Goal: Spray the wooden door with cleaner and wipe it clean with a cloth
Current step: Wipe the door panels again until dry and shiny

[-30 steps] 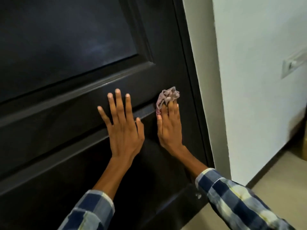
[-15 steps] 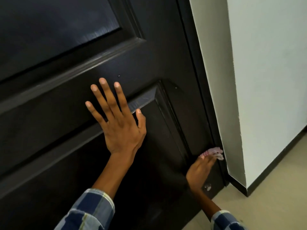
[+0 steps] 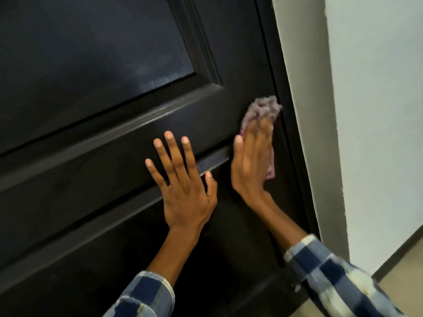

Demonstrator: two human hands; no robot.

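Observation:
A dark, nearly black wooden door [image 3: 96, 72] with raised panel mouldings fills most of the head view. My left hand [image 3: 185, 181] lies flat against the door's middle rail with fingers spread and straight. To its right, my right hand [image 3: 251, 161] presses a crumpled pinkish cloth [image 3: 263, 110] flat against the door's right stile near the edge; the fingers are straight and blurred by motion. Cloth shows above the fingertips and beside the palm. No spray bottle is in view.
A white wall corner [image 3: 320, 133] stands right beside the door's edge. A dark skirting board [image 3: 398, 259] runs along the wall's foot, above a beige floor [image 3: 402, 289] at the lower right. Both forearms wear blue checked sleeves.
My right hand has swept the cloth from low on the door's right edge back up the stile to beside my left hand. My left hand has stayed flat on the rail.

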